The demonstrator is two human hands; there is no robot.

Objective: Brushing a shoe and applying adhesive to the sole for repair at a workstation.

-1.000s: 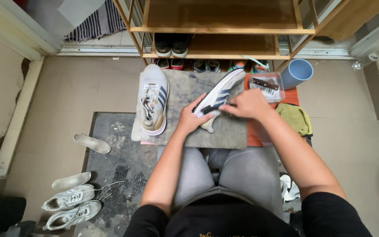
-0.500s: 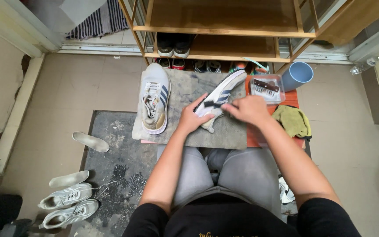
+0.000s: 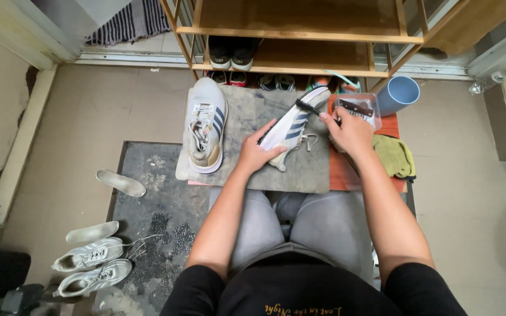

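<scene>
Left hand (image 3: 257, 153) steadies a white sneaker (image 3: 293, 124); right hand (image 3: 349, 131) brushes it

A clear plastic box (image 3: 363, 110) is seen right of the grey mat (image 3: 300, 169); no labels, signs or screens are shown.

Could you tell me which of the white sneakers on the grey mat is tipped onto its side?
The white sneaker with dark stripes under the left hand is tipped, sole edge showing. The other white striped sneaker sits upright, laces up.
</scene>
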